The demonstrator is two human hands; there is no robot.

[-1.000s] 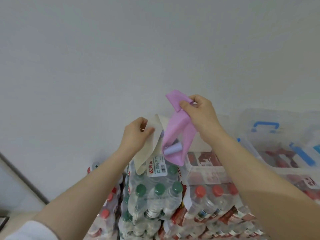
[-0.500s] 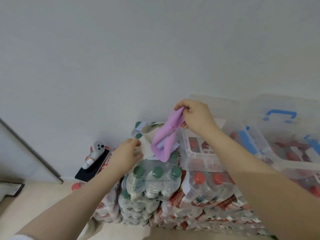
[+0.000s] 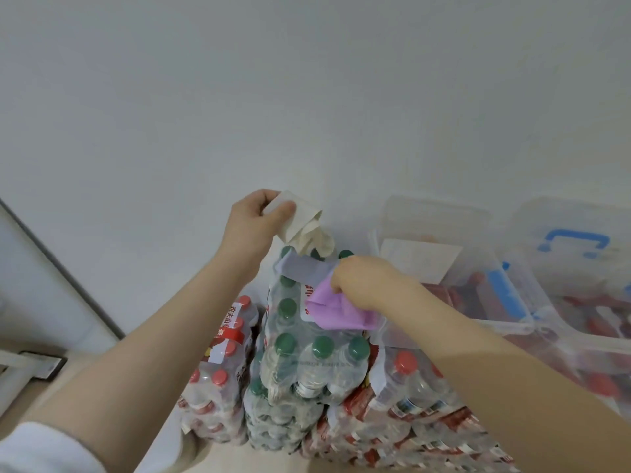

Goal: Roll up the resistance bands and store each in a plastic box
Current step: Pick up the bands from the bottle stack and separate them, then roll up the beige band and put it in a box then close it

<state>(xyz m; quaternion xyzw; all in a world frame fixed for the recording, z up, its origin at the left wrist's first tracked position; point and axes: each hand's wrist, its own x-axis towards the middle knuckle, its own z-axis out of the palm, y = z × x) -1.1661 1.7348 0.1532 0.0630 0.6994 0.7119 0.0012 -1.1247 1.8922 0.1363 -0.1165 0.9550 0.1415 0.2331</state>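
Above the stacked bottle packs, against a plain white wall: left hand (image 3: pixel 254 221) raised, pinching the top corner of a cream band (image 3: pixel 300 227) between thumb and curled fingers, the band hanging down in a loose twist toward the green-capped pack (image 3: pixel 307 349). Lower and to the right, right hand (image 3: pixel 362 279) curling around a purple band (image 3: pixel 338 310), gripping it in a bunch, with crumpled folds spilling out below the fist and lying over the pack's white label. Between the two hands, a grey-lavender band (image 3: pixel 302 268) stretching flat across the top of the green caps, its right end disappearing under the right hand's fingers; hard to say whether gripped too. Cream band's lower end dangling just above that strip, touching or not impossible to tell. Beside the green-capped pack on the left, a red-capped pack (image 3: pixel 225 339); more red-capped bottles (image 3: pixel 403 367) sitting under the right forearm. Further right, an open clear box (image 3: pixel 444 254) resting on the packs, with a blue latch on its near rim and a white card inside. Just beyond it, a second clear box (image 3: pixel 577 247) with a blue handle on its lid, closed.
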